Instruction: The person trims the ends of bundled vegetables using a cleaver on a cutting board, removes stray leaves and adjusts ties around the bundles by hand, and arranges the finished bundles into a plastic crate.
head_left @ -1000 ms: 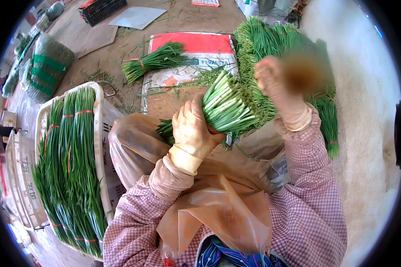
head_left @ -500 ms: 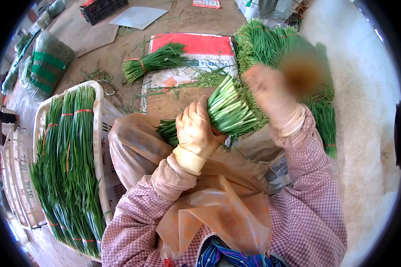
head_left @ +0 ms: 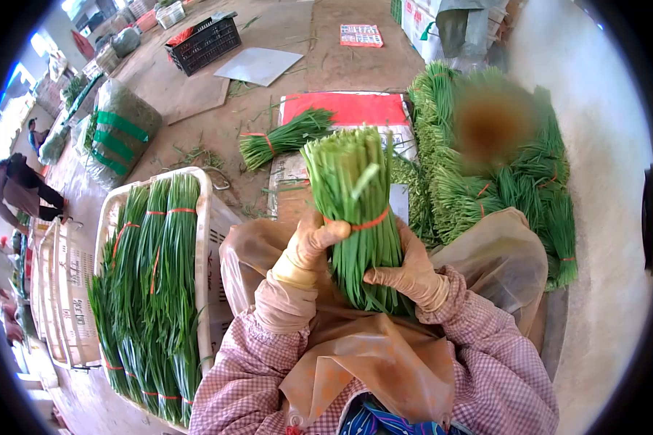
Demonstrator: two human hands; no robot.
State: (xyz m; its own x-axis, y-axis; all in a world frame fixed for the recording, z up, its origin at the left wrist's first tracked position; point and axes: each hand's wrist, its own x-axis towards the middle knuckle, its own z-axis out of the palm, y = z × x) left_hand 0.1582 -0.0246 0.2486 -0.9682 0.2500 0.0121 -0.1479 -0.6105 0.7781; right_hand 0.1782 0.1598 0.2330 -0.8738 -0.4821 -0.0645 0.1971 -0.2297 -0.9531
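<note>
Upright over my lap stands a bundle of garlic chives (head_left: 361, 250), its pale cut ends up and an orange band (head_left: 370, 222) round its middle. My left hand (head_left: 308, 243), gloved, wraps its left side near the band. On the right side, my gloved right hand (head_left: 412, 272) grips it lower down, thumb across the front. Both hands' far fingers are hidden behind the leaves. Beyond, another banded chive bundle (head_left: 283, 138) lies on a red and white sack (head_left: 348, 109).
To the left, a white crate (head_left: 204, 239) holds several long banded bundles. A large pile of chives (head_left: 442, 181) lies at right beside a pale wall (head_left: 602, 217). Farther off are a black crate (head_left: 214, 49), a grey board (head_left: 260, 65) and a person (head_left: 22, 185).
The bundle has swung upright, cut ends now upward. My right hand, raised and apart before, has come down onto it. The view has shifted, showing more of the floor ahead.
</note>
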